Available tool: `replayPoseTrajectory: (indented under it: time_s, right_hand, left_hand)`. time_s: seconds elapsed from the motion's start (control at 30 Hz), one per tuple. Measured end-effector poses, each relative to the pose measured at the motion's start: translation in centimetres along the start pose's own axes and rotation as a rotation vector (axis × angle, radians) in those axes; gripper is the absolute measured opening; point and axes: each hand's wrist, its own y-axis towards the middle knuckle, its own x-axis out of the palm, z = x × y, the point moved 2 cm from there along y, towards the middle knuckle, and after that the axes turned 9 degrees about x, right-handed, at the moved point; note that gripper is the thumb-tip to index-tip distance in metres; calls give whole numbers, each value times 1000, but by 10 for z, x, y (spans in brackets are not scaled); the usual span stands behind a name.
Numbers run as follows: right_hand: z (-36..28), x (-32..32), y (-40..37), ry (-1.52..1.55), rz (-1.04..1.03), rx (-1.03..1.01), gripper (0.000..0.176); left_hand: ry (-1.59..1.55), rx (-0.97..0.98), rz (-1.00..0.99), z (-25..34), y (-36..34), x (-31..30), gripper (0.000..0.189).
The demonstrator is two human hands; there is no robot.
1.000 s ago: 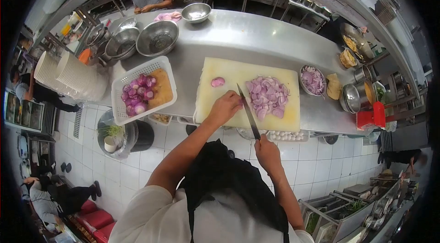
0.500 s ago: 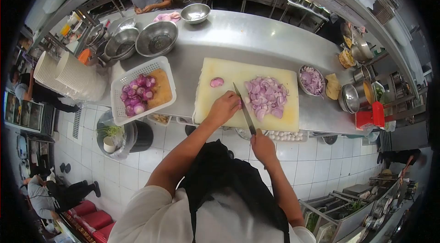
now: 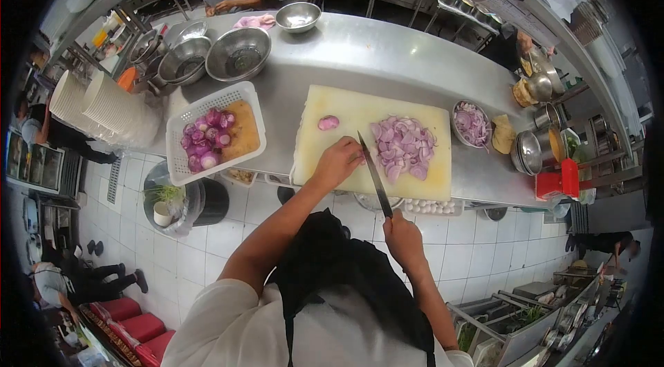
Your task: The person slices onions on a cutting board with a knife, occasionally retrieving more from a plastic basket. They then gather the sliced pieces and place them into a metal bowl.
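My right hand (image 3: 404, 239) grips the handle of a long kitchen knife (image 3: 375, 175), its blade pointing away from me over the cutting board (image 3: 346, 101). Just left of the blade, the bent fingers of my left hand (image 3: 339, 161) press on a piece of red onion, mostly hidden under them. Right of the knife lies a heap of sliced red onion (image 3: 404, 148). One peeled onion piece (image 3: 328, 123) sits alone on the board, beyond my left hand.
A white basket (image 3: 178, 172) of peeled red onions (image 3: 207, 135) stands left of the board. To the right is a bowl of sliced onion (image 3: 472, 123). Metal bowls (image 3: 238, 54) line the back left, and a red box (image 3: 559, 180) stands at the right. Several people are around the kitchen.
The knife and my right hand have shifted slightly right and toward me, so the blade sits a little farther from my left fingers. My left hand stays nearly in place.
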Motion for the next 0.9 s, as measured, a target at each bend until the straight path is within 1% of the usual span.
replayPoseTrajectory:
  time_s: [0.13, 0.33, 0.37, 0.47, 0.57, 0.67, 0.77, 0.87, 0.9]
  right_hand:
    - [-3, 20, 19, -30, -34, 45, 25]
    - [2, 14, 54, 28, -29, -17, 27]
    - [1, 11, 53, 32, -4, -28, 26]
    - [-10, -4, 37, 48, -21, -18, 25]
    - [-6, -1, 24, 44, -2, -31, 24]
    - [-10, -7, 13, 0, -24, 6, 24]
    - [-5, 5, 10, 14, 18, -22, 24]
    - [-1, 28, 21, -16, -18, 19, 24]
    - [0, 30, 24, -5, -24, 25, 25]
  left_hand:
    - [-17, 7, 15, 2, -1, -1, 19]
    - [-8, 18, 24, 4, -1, -2, 17]
    - [-12, 16, 27, 4, -1, -3, 17]
    - [-15, 30, 31, 3, -3, -3, 17]
    - [-47, -3, 54, 2, -2, -2, 17]
    - [-6, 29, 51, 1, -2, -2, 17]
    - [-21, 7, 44, 1, -2, -1, 18]
    - [-19, 50, 32, -3, -3, 0, 19]
    - [-16, 38, 34, -1, -2, 0, 19]
